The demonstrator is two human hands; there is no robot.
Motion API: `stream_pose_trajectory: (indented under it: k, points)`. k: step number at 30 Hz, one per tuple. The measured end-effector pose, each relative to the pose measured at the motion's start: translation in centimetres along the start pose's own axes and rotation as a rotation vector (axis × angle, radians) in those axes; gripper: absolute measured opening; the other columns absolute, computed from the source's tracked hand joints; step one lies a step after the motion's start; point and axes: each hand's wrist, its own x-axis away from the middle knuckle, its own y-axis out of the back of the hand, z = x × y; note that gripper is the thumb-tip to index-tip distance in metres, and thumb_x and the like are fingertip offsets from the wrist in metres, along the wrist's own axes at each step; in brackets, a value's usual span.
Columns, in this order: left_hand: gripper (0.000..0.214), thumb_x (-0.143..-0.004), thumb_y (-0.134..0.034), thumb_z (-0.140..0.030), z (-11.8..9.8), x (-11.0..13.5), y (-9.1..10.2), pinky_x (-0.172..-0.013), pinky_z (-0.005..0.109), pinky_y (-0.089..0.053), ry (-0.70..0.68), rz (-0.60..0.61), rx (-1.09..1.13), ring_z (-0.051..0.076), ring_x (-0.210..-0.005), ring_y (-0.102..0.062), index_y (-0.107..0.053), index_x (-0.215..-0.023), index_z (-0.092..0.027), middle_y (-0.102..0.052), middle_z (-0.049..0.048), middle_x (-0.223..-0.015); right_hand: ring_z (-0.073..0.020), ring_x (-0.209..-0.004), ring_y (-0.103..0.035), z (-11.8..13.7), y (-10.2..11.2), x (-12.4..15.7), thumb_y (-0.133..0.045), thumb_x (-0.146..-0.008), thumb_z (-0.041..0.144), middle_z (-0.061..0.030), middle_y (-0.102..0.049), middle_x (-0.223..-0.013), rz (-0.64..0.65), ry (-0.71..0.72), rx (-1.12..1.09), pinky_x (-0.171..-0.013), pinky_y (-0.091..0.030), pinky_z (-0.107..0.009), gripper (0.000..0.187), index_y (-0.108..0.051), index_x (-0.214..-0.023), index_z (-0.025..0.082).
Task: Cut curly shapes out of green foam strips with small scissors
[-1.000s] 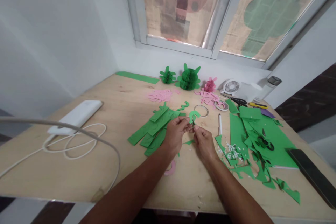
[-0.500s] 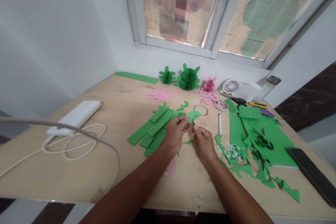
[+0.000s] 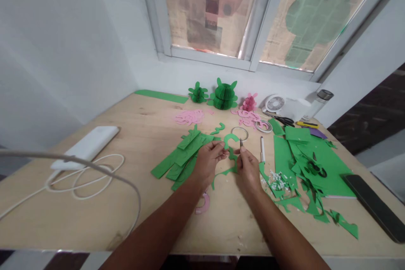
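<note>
My left hand [image 3: 208, 158] pinches the lower left end of a green C-shaped paper cutout [image 3: 227, 138] between thumb and fingers. Closed around a slim, dark pointed tool [image 3: 241, 142], my right hand [image 3: 248, 164] is just right of that cutout; the tool is too small to name. A gap shows between tool and paper. Between the hands is a wavy green paper piece [image 3: 232, 155]. Below it lies a thin green offcut [image 3: 225, 172]. A pink curved cutout [image 3: 203, 203] lies by my left wrist, and a roll of tape [image 3: 239, 133] just beyond the hands.
Left of my hands are stacked green strips [image 3: 183, 156]. To the right lie a white pen [image 3: 262, 149], white scraps [image 3: 280, 182], green sheets [image 3: 335, 173] and a black phone [image 3: 375, 206]. Paper figures [image 3: 224, 95] stand behind. A white power bank [image 3: 85, 147] with cable is left.
My right hand has drawn the tool away from the green cutout, slightly to the right. The cutout stays in my left hand, its curve now more visible. The view has shifted slightly.
</note>
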Motion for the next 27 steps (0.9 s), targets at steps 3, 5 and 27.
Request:
stream_pose_trajectory:
  k: [3,5,27]
  points:
    - [0.026,-0.056,-0.081,-0.034,0.2,-0.3,0.3,-0.057,0.024,-0.046,0.0,0.038,-0.098,0.013,-0.055,-0.06,-0.065,-0.066,-0.016,-0.065,0.0027,-0.059,-0.0077,-0.039,-0.022,0.1,0.4,-0.6,-0.067,-0.071,0.063,0.0106,-0.03,-0.044,-0.034,-0.015,-0.037,-0.037,-0.015,-0.023,0.047,-0.062,-0.074,0.017]
    - [0.025,-0.057,-0.08,-0.034,0.4,-0.7,0.6,-0.053,0.024,-0.045,-0.008,0.079,-0.181,0.013,-0.051,-0.059,-0.065,-0.064,-0.016,-0.066,0.0037,-0.057,-0.0069,-0.038,-0.021,0.0,0.6,-1.0,-0.072,-0.067,0.06,0.0113,-0.029,-0.044,-0.05,-0.023,-0.065,-0.037,-0.015,-0.023,0.044,-0.061,-0.072,0.017]
    - [0.017,-0.065,-0.062,-0.019,-3.3,-2.7,3.8,-0.043,0.022,-0.036,-0.026,0.201,-0.863,0.011,-0.043,-0.051,-0.066,-0.081,-0.014,-0.065,0.0,-0.057,-0.0053,-0.036,-0.02,1.0,1.6,-2.4,-0.071,-0.063,0.051,0.0134,-0.029,-0.041,-0.208,-0.057,-0.209,-0.036,-0.013,-0.021,0.037,-0.06,-0.073,0.017]
